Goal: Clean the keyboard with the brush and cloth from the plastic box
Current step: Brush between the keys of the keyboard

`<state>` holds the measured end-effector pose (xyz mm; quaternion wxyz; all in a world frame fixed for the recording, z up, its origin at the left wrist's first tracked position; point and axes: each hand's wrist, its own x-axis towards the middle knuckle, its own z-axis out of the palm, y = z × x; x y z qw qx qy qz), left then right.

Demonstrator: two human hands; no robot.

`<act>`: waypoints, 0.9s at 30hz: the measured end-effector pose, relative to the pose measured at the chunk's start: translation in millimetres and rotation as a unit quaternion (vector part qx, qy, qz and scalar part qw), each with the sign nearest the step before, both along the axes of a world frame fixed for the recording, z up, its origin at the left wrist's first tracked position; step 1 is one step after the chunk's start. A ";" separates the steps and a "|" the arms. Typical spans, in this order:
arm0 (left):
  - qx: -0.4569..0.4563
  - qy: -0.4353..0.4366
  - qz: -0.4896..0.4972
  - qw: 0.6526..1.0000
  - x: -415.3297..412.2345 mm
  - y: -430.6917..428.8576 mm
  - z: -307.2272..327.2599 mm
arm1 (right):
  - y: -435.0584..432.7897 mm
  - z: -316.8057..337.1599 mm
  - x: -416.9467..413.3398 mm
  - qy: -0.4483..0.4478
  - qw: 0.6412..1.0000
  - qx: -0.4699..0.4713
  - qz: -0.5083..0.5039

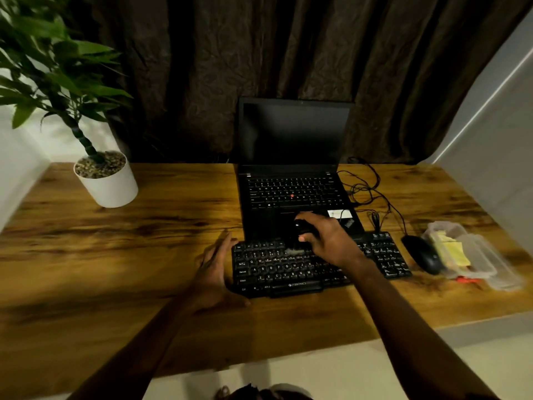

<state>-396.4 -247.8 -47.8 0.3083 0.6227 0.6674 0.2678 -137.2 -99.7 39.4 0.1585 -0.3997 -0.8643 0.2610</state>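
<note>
A black keyboard (277,269) lies on the wooden desk in front of an open laptop. My right hand (326,241) is closed around a dark-handled brush (298,235), and its pale bristles rest on the upper key rows near the middle. My left hand (215,272) lies flat with fingers apart against the keyboard's left edge. At the right sits a clear plastic box (487,264) with a yellow cloth (454,249) inside; its lid lies beside it.
The black laptop (291,174) stands open behind the keyboard. A black mouse (424,255) and tangled cables (366,189) lie right of it. A white potted plant (108,180) stands at the back left. A small orange item (468,280) lies by the box.
</note>
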 end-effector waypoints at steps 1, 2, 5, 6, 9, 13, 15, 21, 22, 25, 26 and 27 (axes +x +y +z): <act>-0.004 0.009 0.004 1.000 -0.6 0.2 -0.9 | 1.7 -0.6 3.4 -0.005 1.000 0.003 -0.008; -0.001 0.017 0.008 1.000 -0.2 0.2 -2.7 | 2.2 -0.9 3.8 -0.009 1.000 0.003 -0.014; -0.001 0.007 0.015 1.000 -0.4 -0.9 -2.3 | -3.7 -4.3 -8.3 0.015 1.000 -0.014 -0.010; -0.009 0.006 0.014 1.000 -1.1 -0.4 -0.6 | -7.4 -5.4 -13.8 0.035 0.999 -0.030 -0.011; -0.010 0.005 0.012 1.000 -0.4 -0.5 2.6 | -11.4 -8.0 -20.6 0.060 0.996 -0.060 -0.011; -0.007 0.001 0.024 1.000 -0.1 -0.3 0.3 | -2.8 -0.2 -1.9 0.024 0.998 -0.047 -0.016; -0.012 0.003 0.023 1.000 -0.6 0.6 -1.6 | 2.1 4.2 12.0 -0.004 0.999 -0.034 -0.029; -0.013 0.002 0.023 1.000 -1.8 0.4 -1.5 | 3.4 1.8 10.7 -0.006 0.999 -0.025 -0.036; -0.011 0.002 0.022 1.000 -2.5 0.5 -2.6 | 1.1 0.1 5.9 0.008 0.999 -0.031 -0.029; -0.007 0.002 0.018 1.000 -3.2 0.6 -3.2 | -0.8 -1.0 0.3 0.029 0.999 -0.037 -0.022; -0.005 -0.001 0.017 1.000 -2.9 0.5 -3.1 | 1.0 0.4 3.0 0.026 0.998 -0.041 -0.029; -0.005 -0.003 0.016 1.000 -2.4 0.1 -2.0 | 2.6 2.5 7.9 0.019 0.998 -0.042 -0.033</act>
